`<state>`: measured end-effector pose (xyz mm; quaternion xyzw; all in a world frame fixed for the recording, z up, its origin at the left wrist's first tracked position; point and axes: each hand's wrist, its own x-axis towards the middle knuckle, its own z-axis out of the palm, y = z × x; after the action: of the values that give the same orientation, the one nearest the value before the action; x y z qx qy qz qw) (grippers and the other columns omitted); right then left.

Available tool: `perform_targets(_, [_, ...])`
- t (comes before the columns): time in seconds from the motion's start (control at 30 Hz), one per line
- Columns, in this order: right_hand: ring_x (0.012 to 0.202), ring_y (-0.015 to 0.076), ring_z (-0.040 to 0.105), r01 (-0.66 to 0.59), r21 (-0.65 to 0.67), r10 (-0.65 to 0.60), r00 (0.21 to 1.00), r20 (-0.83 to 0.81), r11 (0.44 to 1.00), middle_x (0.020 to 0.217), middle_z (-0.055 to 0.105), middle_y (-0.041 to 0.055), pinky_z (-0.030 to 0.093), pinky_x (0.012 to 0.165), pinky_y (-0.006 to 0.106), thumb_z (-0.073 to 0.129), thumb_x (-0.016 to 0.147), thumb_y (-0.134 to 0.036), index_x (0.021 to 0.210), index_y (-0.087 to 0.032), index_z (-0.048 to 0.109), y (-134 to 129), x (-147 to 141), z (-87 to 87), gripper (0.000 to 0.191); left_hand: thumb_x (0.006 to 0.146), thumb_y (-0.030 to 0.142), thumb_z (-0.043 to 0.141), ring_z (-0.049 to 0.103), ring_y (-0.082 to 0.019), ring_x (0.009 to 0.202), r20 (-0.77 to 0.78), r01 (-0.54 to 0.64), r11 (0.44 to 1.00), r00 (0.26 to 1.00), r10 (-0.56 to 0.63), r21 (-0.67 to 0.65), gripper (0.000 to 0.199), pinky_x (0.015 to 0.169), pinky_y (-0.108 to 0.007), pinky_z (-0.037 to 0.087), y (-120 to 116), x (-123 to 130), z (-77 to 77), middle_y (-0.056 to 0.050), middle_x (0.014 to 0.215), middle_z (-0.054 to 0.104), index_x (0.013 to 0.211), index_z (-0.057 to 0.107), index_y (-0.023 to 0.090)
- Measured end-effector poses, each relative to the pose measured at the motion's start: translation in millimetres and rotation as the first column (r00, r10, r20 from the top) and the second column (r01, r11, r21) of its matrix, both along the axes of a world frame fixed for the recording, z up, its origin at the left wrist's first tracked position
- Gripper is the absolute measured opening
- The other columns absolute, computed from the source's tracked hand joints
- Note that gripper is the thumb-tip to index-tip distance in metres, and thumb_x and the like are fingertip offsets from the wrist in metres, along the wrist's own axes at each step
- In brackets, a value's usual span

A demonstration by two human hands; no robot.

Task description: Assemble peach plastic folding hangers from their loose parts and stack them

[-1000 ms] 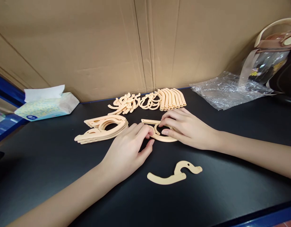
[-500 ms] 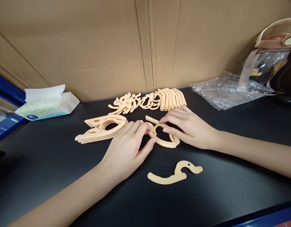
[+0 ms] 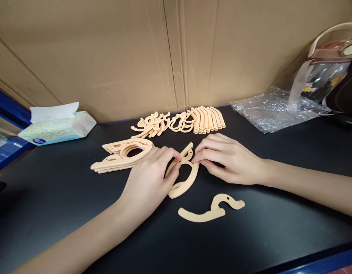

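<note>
A cream plastic folding hanger (image 3: 191,180) lies between my hands, its curved arm forming a loop toward me and a short straight end pointing away. My left hand (image 3: 151,177) is closed, thumb and forefinger pinching the hanger's left side. On the other side, my right hand (image 3: 229,158) grips the upper right of the loop with its fingertips. Nearer to me lie a loose curved arm (image 3: 200,217) and a hook piece (image 3: 221,198), overlapping end to end. Beyond my left hand sits a stack of folded hangers (image 3: 111,166), partly covered by that hand.
Along the cardboard wall (image 3: 107,57) lie a pile of hook pieces (image 3: 153,123), several ring-like pieces (image 3: 180,123) and a row of curved arms (image 3: 208,120). A tissue pack (image 3: 58,127) stands left. Clear plastic film (image 3: 276,110) and a bottle (image 3: 330,72) are at right.
The hanger has turned, its loop swinging from the right toward me and leftward. My right hand has shifted slightly nearer and now pinches the loop's edge. The loose pieces are unmoved.
</note>
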<state>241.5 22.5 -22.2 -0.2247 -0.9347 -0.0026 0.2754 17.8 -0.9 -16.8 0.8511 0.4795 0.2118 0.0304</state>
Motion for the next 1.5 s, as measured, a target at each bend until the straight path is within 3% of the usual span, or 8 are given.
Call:
perform_targets(0.23, [0.076, 0.0148, 0.053, -0.034, -0.011, 0.034, 0.999, -0.006, 0.999, 0.083, 0.066, 0.0036, 0.039, 0.078, 0.031, 0.044, 0.095, -0.018, 0.092, -0.015, 0.062, 1, 0, -0.4, 0.019, 0.09, 0.019, 0.057, 0.06, -0.017, 0.086, 0.047, 0.015, 1.0, 0.999, -0.015, 0.008, 0.013, 0.077, -0.032, 0.047, 3, -4, -1.0, 0.003, 0.095, 0.07, 0.092, 0.067, 0.025])
perform_targets(0.5, [0.059, 0.0111, 0.045, -0.171, -0.066, 0.169, 0.985, -0.042, 0.983, 0.064, 0.057, -0.0011, 0.034, 0.058, 0.025, 0.056, 0.09, -0.041, 0.078, -0.015, 0.062, -16, -2, 5.6, 0.028, 0.091, 0.017, 0.054, 0.06, -0.02, 0.077, -0.128, 0.073, 0.99, 0.99, -0.057, 0.121, 0.014, 0.067, -0.034, 0.047, 1, -6, 4.6, -0.001, 0.085, 0.07, 0.096, 0.067, 0.02])
perform_targets(0.7, [0.056, 0.0124, 0.031, -0.246, -0.02, 0.247, 0.961, 0.122, 0.969, 0.059, 0.046, -0.0018, 0.028, 0.054, 0.029, 0.052, 0.077, -0.018, 0.062, -0.017, 0.056, -42, -9, 15.2, 0.015, 0.089, 0.009, 0.052, 0.061, -0.023, 0.078, -0.297, 0.191, 0.956, 0.947, -0.121, 0.221, 0.022, 0.066, -0.036, 0.048, -3, -7, 7.9, -0.003, 0.086, 0.072, 0.106, 0.066, 0.014])
perform_targets(0.9, [0.062, 0.0137, 0.036, -0.312, -0.025, 0.306, 0.909, 0.284, 0.95, 0.074, 0.051, -0.0002, 0.027, 0.053, 0.03, 0.049, 0.085, -0.014, 0.09, -0.014, 0.064, -55, -13, 17.8, 0.015, 0.087, 0.003, 0.047, 0.064, -0.024, 0.082, -0.419, 0.281, 0.906, 0.898, -0.133, 0.315, 0.026, 0.069, -0.036, 0.05, -8, -8, 7.9, -0.008, 0.097, 0.073, 0.103, 0.068, 0.009])
perform_targets(1.07, [0.065, 0.0143, 0.041, -0.289, -0.003, 0.276, 0.913, 0.301, 0.957, 0.07, 0.051, -0.0001, 0.033, 0.059, 0.03, 0.042, 0.097, -0.018, 0.081, -0.016, 0.064, -54, -16, 17.6, 0.027, 0.084, -0.002, 0.042, 0.066, -0.025, 0.079, -0.469, 0.298, 0.891, 0.876, -0.112, 0.343, 0.034, 0.069, -0.038, 0.05, -8, -6, 7.1, -0.008, 0.087, 0.073, 0.105, 0.067, 0.007])
perform_targets(1.23, [0.061, 0.0143, 0.039, -0.282, 0.143, 0.237, 0.933, 0.271, 0.949, 0.063, 0.047, 0.0002, 0.033, 0.058, 0.029, 0.039, 0.097, -0.018, 0.063, -0.017, 0.055, -39, -13, 11.9, 0.037, 0.084, -0.004, 0.039, 0.066, -0.024, 0.074, -0.486, 0.305, 0.882, 0.868, -0.102, 0.359, 0.035, 0.061, -0.036, 0.05, -9, -7, 7.7, -0.009, 0.085, 0.073, 0.101, 0.068, 0.007])
perform_targets(1.37, [0.063, 0.0145, 0.041, -0.184, 0.261, 0.137, 0.972, 0.189, 0.948, 0.063, 0.052, 0.0012, 0.036, 0.063, 0.029, 0.036, 0.095, -0.009, 0.063, -0.017, 0.054, -24, -4, 11.7, 0.037, 0.082, -0.005, 0.04, 0.067, -0.024, 0.073, -0.49, 0.306, 0.874, 0.867, -0.091, 0.378, 0.035, 0.062, -0.037, 0.05, -11, -7, 10.8, -0.009, 0.082, 0.073, 0.1, 0.068, 0.006])
perform_targets(1.5, [0.053, 0.013, 0.033, -0.057, 0.313, 0.031, 0.995, 0.09, 0.948, 0.055, 0.048, -0.0011, 0.028, 0.052, 0.028, 0.036, 0.086, -0.002, 0.059, -0.018, 0.05, -18, 4, 11.9, 0.035, 0.083, -0.006, 0.039, 0.067, -0.025, 0.078, -0.511, 0.312, 0.86, 0.857, -0.07, 0.404, 0.036, 0.067, -0.038, 0.051, -12, -5, 11.9, -0.008, 0.088, 0.073, 0.097, 0.069, 0.008])
